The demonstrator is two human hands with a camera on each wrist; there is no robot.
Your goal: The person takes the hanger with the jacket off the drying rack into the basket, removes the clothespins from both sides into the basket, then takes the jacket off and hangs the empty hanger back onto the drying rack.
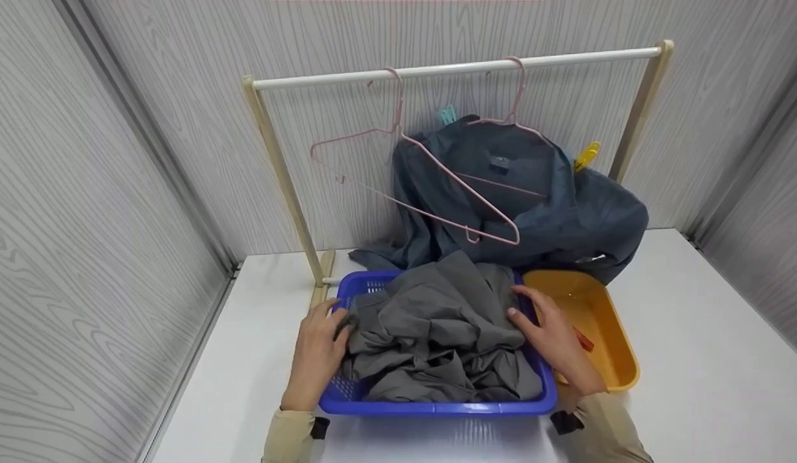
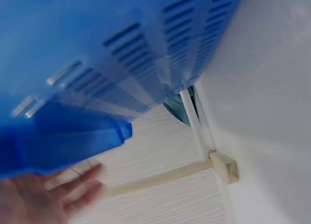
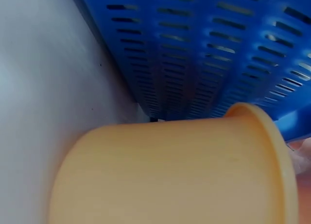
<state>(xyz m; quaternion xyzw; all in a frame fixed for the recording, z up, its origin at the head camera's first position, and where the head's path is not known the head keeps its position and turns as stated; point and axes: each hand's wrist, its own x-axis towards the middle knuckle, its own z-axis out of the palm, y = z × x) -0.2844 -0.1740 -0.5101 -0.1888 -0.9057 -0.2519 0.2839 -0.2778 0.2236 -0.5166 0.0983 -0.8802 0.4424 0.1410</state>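
Observation:
A crumpled dark grey garment (image 1: 437,315) lies heaped in a blue plastic basket (image 1: 437,408). My left hand (image 1: 316,352) is over the basket's left rim, its thumb side at the edge of the cloth. In the left wrist view the fingers (image 2: 80,187) of that hand look loose and blurred beside the rim. Across the basket, my right hand (image 1: 556,337) reaches over the right rim with extended fingers at the garment. Only a sliver of the right hand (image 3: 302,161) appears in the right wrist view. Whether the fingertips press the cloth is hard to tell.
An orange tub (image 1: 620,341) with a red clothespin (image 1: 583,339) stands right of the basket. Behind, a rack's white rail (image 1: 463,67) bears a pink bare hanger (image 1: 430,154) and a dark blue shirt (image 1: 501,161) with a light blue clip (image 1: 448,114) and a yellow clip (image 1: 588,156).

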